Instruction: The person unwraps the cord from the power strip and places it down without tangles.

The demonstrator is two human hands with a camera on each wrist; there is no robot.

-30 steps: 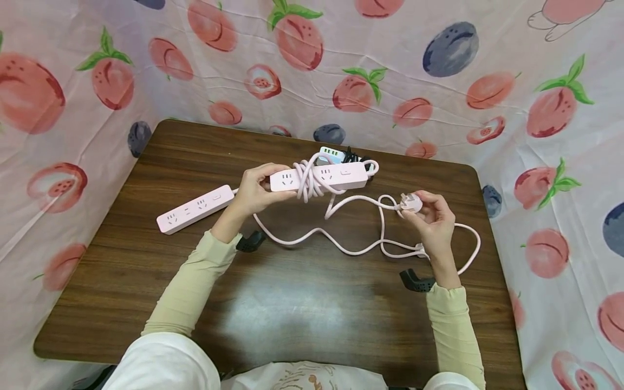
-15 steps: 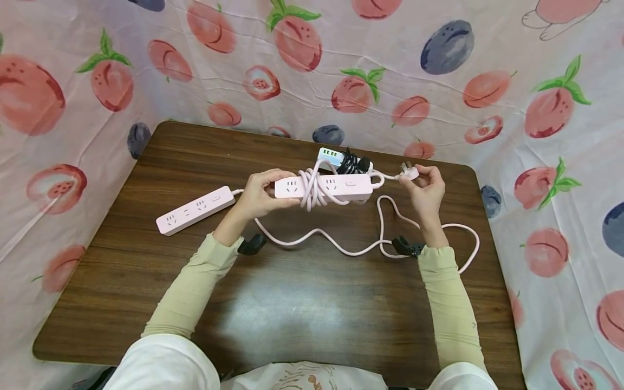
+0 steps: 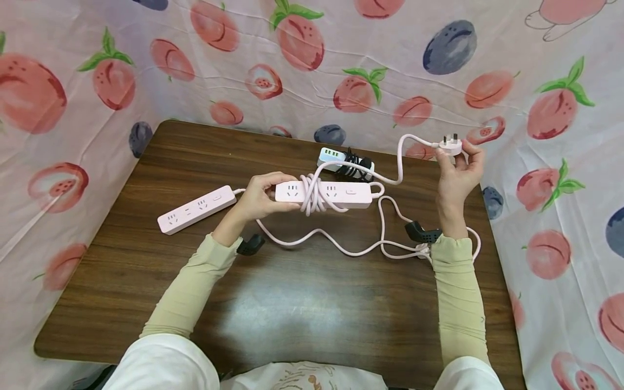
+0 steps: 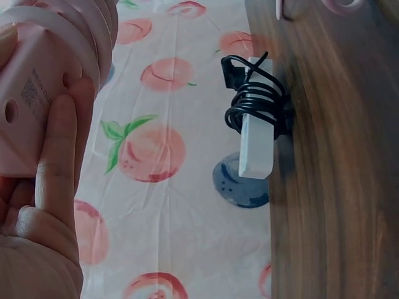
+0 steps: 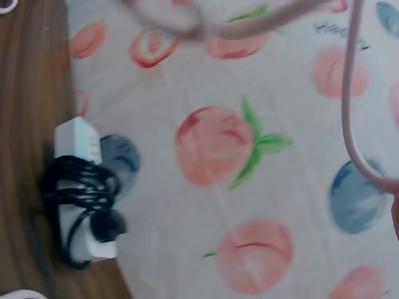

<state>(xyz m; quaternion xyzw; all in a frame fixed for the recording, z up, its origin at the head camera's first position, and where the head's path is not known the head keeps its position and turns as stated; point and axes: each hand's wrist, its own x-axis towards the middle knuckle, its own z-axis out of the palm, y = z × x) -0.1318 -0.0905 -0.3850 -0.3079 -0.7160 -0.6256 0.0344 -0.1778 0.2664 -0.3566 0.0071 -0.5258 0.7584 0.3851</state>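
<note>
My left hand (image 3: 260,196) grips the left end of a pink power strip (image 3: 358,196), held above the table. Part of its pink cord (image 3: 314,196) is wound round the strip's middle. The underside of that strip (image 4: 28,106), with round holes and a label, faces the left wrist camera, fingers lying against it. To the right, my right hand (image 3: 458,176) pinches the plug (image 3: 450,146), its prongs pointing up. From the winding a loose run of cord (image 3: 400,157) rises to the plug; in the right wrist view the cord (image 5: 349,106) hangs before the backdrop.
A second pink power strip (image 3: 197,209) lies on the left of the brown table (image 3: 292,303), its cord (image 3: 336,246) snaking rightward. Behind the held strip sits a white power strip (image 3: 325,157) wrapped in black cable (image 3: 353,162). A fruit-print cloth (image 3: 302,92) hangs beyond the table.
The right hand has moved the plug up and to the right, drawing out a longer stretch of cord from the winding. The left hand and its strip shifted slightly right and down.
</note>
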